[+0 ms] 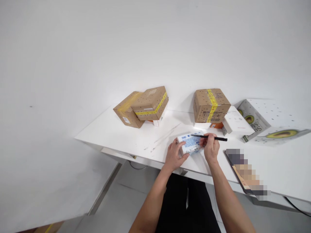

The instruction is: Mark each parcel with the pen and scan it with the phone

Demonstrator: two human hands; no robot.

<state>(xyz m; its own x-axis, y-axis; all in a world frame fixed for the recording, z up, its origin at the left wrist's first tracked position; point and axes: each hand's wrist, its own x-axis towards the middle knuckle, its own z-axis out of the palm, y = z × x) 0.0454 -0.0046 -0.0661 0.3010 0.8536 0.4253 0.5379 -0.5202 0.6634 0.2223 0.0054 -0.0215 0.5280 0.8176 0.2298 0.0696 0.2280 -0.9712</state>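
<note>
Blue-and-white pack [190, 143] lay gripped in our half-spread left hand [174, 154] while our right hand [211, 147], fingers closed, pinched a black pen [220, 139].

Cartons [150, 105] on desk [121, 139], behind packet [189, 143]; wall [155, 42] behind desk.

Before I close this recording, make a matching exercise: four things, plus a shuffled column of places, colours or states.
1. black pen
2. printed pack
3. avocado-print box
4. left hand

A. holding the pack's left end
B. farthest right of the boxes
C. in the right hand
D. blue and white

Pairs: 1-C, 2-D, 3-B, 4-A.
</note>
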